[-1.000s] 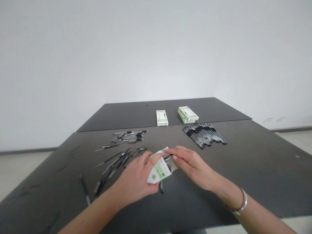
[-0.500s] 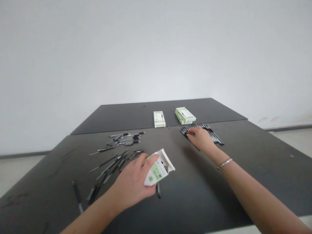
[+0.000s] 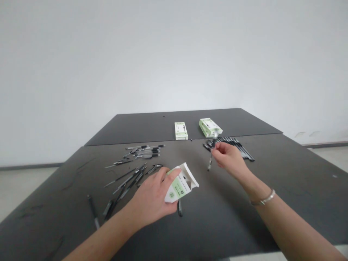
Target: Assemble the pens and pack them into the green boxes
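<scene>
My left hand grips a green and white carton whose open end faces up and to the right. Between the thumb and fingers of my right hand is a pen, held roughly upright and partly blurred. Just behind and right of that hand, a row of black-capped pens lies side by side on the dark table. One more pen lies beneath the carton, partly hidden by it and my left hand.
Many loose pens are scattered over the left half of the table. Farther back lie a single green and white box and stacked boxes to its right. A pale wall stands behind the table.
My right hand has lifted a pen off the row and drawn it slightly nearer. My left hand still holds the carton. The whole view has shifted a little.
</scene>
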`<state>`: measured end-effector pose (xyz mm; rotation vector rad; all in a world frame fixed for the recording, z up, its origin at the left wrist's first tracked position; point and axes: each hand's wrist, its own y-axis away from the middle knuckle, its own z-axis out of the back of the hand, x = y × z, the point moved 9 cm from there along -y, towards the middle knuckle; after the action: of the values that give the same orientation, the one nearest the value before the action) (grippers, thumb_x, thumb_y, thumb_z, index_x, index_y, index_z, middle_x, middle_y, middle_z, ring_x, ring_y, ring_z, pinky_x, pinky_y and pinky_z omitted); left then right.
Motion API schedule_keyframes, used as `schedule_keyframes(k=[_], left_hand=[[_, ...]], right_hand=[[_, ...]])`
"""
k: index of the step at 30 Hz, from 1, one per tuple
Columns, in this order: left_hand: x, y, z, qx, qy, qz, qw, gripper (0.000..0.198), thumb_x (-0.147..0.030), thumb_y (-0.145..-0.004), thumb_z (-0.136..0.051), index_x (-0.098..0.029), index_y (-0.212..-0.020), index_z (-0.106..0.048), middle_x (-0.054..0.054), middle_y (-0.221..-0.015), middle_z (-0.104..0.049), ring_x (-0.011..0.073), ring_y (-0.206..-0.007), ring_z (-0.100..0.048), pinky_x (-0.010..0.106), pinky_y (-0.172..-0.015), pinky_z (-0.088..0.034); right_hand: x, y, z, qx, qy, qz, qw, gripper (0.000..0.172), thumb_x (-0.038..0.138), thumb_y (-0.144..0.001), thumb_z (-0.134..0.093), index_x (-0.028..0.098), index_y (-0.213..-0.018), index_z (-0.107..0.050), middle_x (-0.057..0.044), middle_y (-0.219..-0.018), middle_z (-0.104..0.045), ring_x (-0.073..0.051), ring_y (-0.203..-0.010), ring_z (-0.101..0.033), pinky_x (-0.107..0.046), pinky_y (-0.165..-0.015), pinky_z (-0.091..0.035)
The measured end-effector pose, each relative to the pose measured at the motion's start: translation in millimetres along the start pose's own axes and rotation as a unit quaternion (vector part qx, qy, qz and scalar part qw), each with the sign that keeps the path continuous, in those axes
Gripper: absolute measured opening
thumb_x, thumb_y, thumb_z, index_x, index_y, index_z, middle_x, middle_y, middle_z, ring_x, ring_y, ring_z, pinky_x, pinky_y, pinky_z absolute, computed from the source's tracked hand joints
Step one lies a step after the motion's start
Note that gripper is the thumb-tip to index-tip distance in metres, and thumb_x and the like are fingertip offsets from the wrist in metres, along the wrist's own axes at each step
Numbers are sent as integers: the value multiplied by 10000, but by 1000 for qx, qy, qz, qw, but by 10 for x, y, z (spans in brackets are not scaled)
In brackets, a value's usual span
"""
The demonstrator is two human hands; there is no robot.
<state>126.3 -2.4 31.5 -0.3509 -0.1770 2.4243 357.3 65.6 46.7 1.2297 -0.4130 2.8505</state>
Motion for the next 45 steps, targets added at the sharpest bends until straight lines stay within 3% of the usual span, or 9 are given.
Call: schedule_keyframes(k=[3, 9, 15, 19, 23, 27, 33, 39, 45], left_hand=[[-27, -9, 22, -2, 7, -5, 1000, 747, -248, -734, -616, -277, -1405, -287, 92, -1232, -476, 271, -1029, -559, 396, -883, -464], [-84, -3, 78, -20, 13, -22, 999, 738, -247, -740, -623, -281, -1394, -283, 92, -1247, -467, 269, -1045, -555, 399, -906, -463], [-120, 5, 96, -23, 7, -35, 999, 731, -258, -745, -624, -272, -1388, -277, 97, -1229, -472, 275, -1035, -553, 408, -889, -476], [-97, 25, 62, -11, 9, -27, 1000, 716, -253, -738, -619, -277, -1378, -298, 87, -1207, -488, 274, -1016, -561, 411, -878, -482], [-88, 46, 63, -24, 2, -33, 999, 715, -233, -742, -610, -276, -1385, -298, 101, -1250, -477, 283, -1053, -563, 411, -900, -476], [-62, 48, 49, -27, 1, -31, 999, 710, -238, -749, -611, -272, -1387, -300, 104, -1240, -488, 286, -1049, -573, 408, -887, -483], [-50, 58, 35, -18, 6, -34, 999, 700, -237, -749, -621, -267, -1378, -317, 101, -1239, -491, 285, -1053, -566, 421, -905, -477], [-50, 63, 33, -13, 17, -35, 999, 726, -218, -739, -616, -280, -1389, -299, 96, -1246, -480, 278, -1052, -559, 418, -908, -471], [-53, 46, -11, -5, 27, -30, 999, 731, -234, -743, -618, -300, -1393, -290, 81, -1207, -486, 268, -1028, -557, 413, -894, -474]], right_hand=[[395, 327, 126, -25, -312, 25, 949, 117, 314, -820, -538, 206, -856, -510, 59, -531, -490, -80, -356, -375, -221, -367, -299], [722, 568, -98, 27, -301, 29, 953, 142, 237, -731, -660, 188, -812, -554, 40, -589, -521, -86, -489, -461, -202, -439, -353], [687, 603, -554, 199, -358, -30, 912, 227, 327, -749, -712, 159, -839, -589, 54, -558, -507, -61, -450, -409, -189, -415, -312], [666, 617, -566, 234, -362, -42, 902, 284, 354, -759, -715, 157, -909, -577, 51, -592, -544, -49, -417, -403, -183, -387, -303], [568, 576, -442, 201, -445, -59, 871, 249, 404, -874, -560, 194, -990, -494, 46, -634, -565, -75, -415, -446, -195, -383, -351], [550, 591, -365, 170, -388, -9, 906, 249, 425, -884, -583, 178, -875, -553, 39, -598, -544, -81, -461, -467, -197, -421, -388], [548, 609, -334, 136, -342, 29, 930, 260, 397, -840, -657, 158, -942, -657, 26, -588, -550, -90, -505, -485, -209, -459, -388], [513, 575, -431, 187, -334, 5, 924, 303, 441, -822, -653, 141, -866, -675, 33, -554, -526, -86, -461, -451, -209, -429, -346], [839, 717, -408, 159, -160, 187, 956, 223, 230, -929, -527, 195, -1037, -719, -30, -783, -605, -131, -729, -572, -244, -667, -455]])
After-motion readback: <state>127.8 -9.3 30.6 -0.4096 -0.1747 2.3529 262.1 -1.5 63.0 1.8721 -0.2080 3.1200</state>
